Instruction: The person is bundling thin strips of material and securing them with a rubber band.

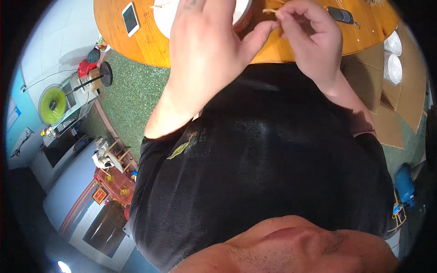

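Note:
My right hand point(316, 38) is raised over the near edge of the round wooden table point(148, 48), its thumb and fingertips pinched together. A thin pale-yellow strand point(269, 10) pokes out of that pinch; its exact kind is not clear. Beside it my left hand point(205, 45) is spread, thumb out toward the right fingertips. The upper frame edge cuts off the other left fingers. Behind the left hand shows a white round dish point(165, 16), largely hidden, and the reddish side of a bowl point(244, 20). Another thin strand point(159, 5) lies by the dish's far edge.
A white phone point(130, 19) lies on the table's left, a dark small device point(340, 15) on its right. White tubs point(392, 68) and cardboard point(364, 82) are at the right. A green fan point(53, 104) stands left; a blue bottle point(404, 184) is lower right.

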